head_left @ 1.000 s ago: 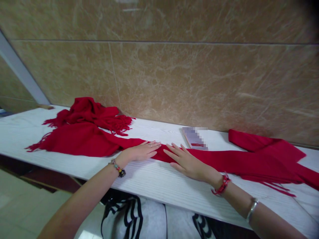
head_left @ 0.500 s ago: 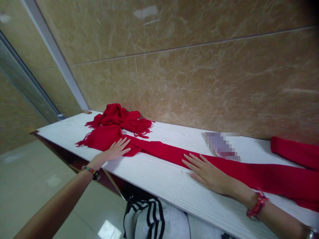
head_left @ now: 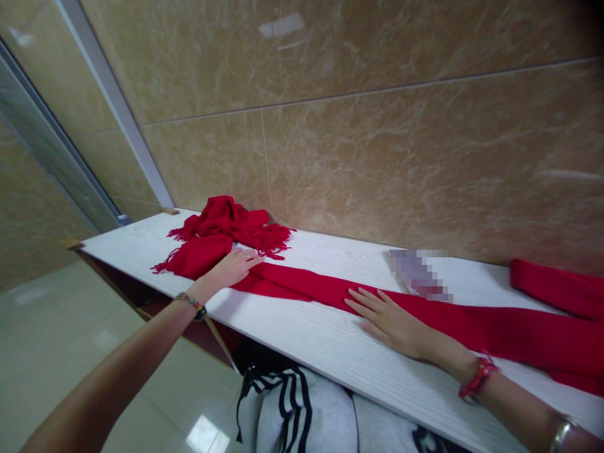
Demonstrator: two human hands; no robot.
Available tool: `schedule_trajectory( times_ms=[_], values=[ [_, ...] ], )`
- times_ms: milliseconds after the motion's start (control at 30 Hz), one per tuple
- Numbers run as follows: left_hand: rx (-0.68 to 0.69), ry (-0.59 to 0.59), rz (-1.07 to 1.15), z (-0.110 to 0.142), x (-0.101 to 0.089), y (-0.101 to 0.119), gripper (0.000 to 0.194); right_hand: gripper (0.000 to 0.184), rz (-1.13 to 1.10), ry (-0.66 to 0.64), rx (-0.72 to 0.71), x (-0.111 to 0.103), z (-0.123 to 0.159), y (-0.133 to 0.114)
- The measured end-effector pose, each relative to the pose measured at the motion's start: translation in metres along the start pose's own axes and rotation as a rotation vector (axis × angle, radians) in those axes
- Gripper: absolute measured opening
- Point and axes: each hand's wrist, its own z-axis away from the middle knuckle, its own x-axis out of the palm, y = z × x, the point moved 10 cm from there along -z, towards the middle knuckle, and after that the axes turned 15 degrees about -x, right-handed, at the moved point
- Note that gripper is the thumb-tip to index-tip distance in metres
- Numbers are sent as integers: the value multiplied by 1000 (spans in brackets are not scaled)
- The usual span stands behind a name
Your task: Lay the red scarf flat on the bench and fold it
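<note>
A long red scarf (head_left: 325,288) lies lengthwise along the white counter (head_left: 302,333), with a fringed end at the left. My left hand (head_left: 233,267) is on its left part, fingers stretched out over the cloth by its far edge. Further right, my right hand (head_left: 389,321) lies flat on the scarf, fingers spread. Behind the left end sits a crumpled red fringed scarf (head_left: 224,217), touching or very near the long one.
A pixelated flat item (head_left: 418,274) lies behind the scarf. Folded red cloth (head_left: 557,289) rests at the back right. A tiled wall (head_left: 377,157) rises behind the counter. Below the front edge is a white bag with black stripes (head_left: 325,415).
My left hand has shifted right and toward the scarf's far edge. The scarf's near edge beside it now lies straighter and extends further right. My right hand stays flat in place.
</note>
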Motion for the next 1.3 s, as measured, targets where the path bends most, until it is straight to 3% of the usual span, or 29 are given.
schedule_trajectory(
  times_ms=[67, 267, 400, 533, 700, 767, 833, 933, 1033, 1100, 1200, 1300],
  values=[
    [-13, 10, 20, -6, 6, -2, 44, 52, -6, -9, 4, -1, 0, -1],
    [-131, 124, -4, 0, 17, -45, 45, 51, -6, 1, -16, -1, 1, 0],
    [-98, 137, -28, 3, 13, -42, 42, 51, -27, 22, -38, -1, 1, 0],
    [-40, 181, -36, 2, -8, -29, 40, 50, -31, 26, -49, -2, 2, 0],
    [-53, 290, -29, 18, -49, -46, 38, 50, -34, 45, -41, -3, 2, 1],
    [22, 206, -77, 32, -40, -42, 39, 50, -38, 57, -44, -4, 2, 1],
    [87, 82, -117, 46, -19, -34, 41, 49, -35, 54, -48, -3, 2, 1],
    [11, 23, -130, 56, 4, -34, 42, 50, -27, 41, -39, -2, 2, 1],
    [-28, 5, -110, 56, 14, -38, 41, 50, -27, 30, -19, -3, 1, 1],
    [-26, -18, -86, 54, 12, -40, 43, 51, -29, 20, -16, -4, 1, 0],
    [-51, 27, 14, 49, -8, -33, 48, 51, -28, 14, -23, -4, 1, -1],
    [36, 57, 178, 40, -35, 12, 48, 50, -18, 45, -24, -6, 2, -1]
  ],
)
